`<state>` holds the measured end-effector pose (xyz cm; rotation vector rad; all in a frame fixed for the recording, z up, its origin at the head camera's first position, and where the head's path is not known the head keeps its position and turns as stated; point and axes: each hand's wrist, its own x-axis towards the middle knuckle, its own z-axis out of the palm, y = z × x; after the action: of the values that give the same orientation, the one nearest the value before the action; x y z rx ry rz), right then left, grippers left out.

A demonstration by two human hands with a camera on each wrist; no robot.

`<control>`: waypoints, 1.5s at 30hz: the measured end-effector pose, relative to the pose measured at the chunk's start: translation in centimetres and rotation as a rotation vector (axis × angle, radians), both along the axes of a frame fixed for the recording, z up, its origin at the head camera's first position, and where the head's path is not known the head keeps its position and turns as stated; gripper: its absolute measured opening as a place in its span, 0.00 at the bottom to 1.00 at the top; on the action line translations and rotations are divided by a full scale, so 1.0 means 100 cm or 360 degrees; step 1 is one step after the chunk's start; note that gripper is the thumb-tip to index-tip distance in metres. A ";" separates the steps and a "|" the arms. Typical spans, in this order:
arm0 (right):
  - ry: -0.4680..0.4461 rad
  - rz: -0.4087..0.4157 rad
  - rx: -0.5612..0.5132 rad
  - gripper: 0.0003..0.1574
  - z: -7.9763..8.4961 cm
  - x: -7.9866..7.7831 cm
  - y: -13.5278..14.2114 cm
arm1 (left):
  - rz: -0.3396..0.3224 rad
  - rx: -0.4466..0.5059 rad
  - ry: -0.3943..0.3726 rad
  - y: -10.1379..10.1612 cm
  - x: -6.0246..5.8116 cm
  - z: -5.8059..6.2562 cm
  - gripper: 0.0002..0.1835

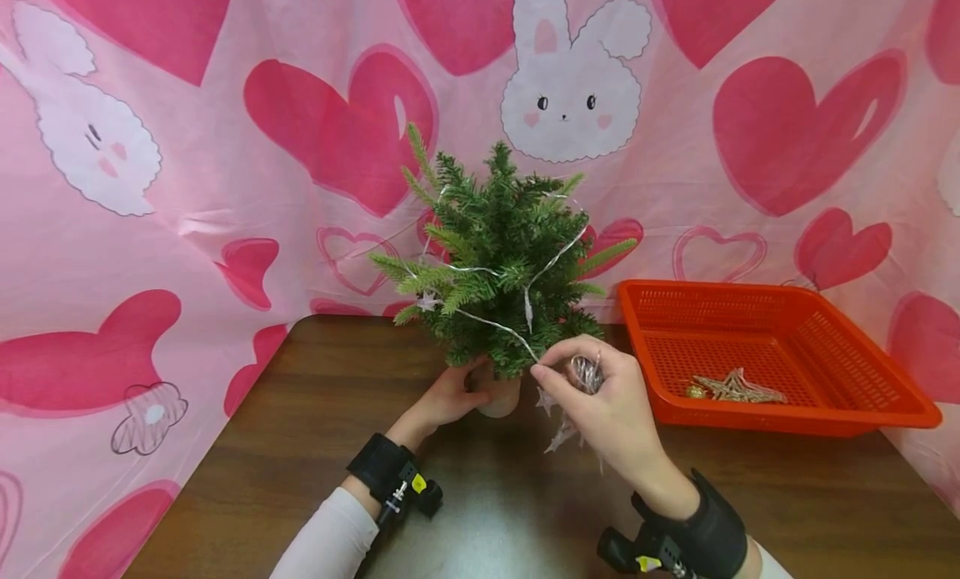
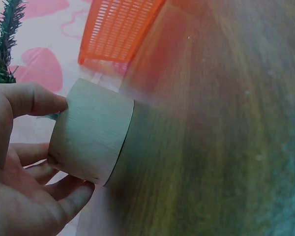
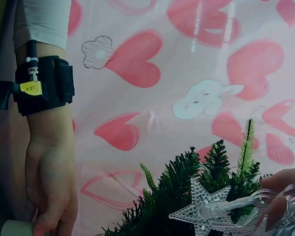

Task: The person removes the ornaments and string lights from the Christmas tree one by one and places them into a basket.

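Observation:
A small artificial Christmas tree (image 1: 498,229) stands upright on a pale round wooden base (image 2: 93,132). My left hand (image 1: 448,398) holds that base from the left, thumb on one side and fingers curled on the other, as the left wrist view shows. Clear string lights loop over the front branches. Their remaining wire is bunched (image 1: 587,375) in my right hand (image 1: 615,400), just right of the lower branches, with thumb and index finger pinching the strand that runs to the tree. Clear plastic stars hang below this hand; one star (image 3: 201,209) shows large in the right wrist view.
An orange-red plastic basket (image 1: 750,416) sits at the right of the brown wooden table (image 1: 300,446). Inside it lie gold star ornaments (image 1: 738,387) and a small gold ball (image 1: 696,391). A pink heart-and-rabbit cloth (image 1: 465,96) hangs behind and at the sides.

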<state>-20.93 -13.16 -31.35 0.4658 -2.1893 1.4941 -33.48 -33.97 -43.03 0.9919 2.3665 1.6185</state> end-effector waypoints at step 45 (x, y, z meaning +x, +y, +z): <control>0.0057 0.0125 -0.0214 0.11 0.011 0.010 0.007 | 0.0432 -0.0242 0.0191 0.013 -0.003 -0.021 0.37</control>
<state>-19.92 -12.45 -30.26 0.5343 -2.0493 1.6489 -33.78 -32.66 -45.15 0.7881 2.7605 1.4649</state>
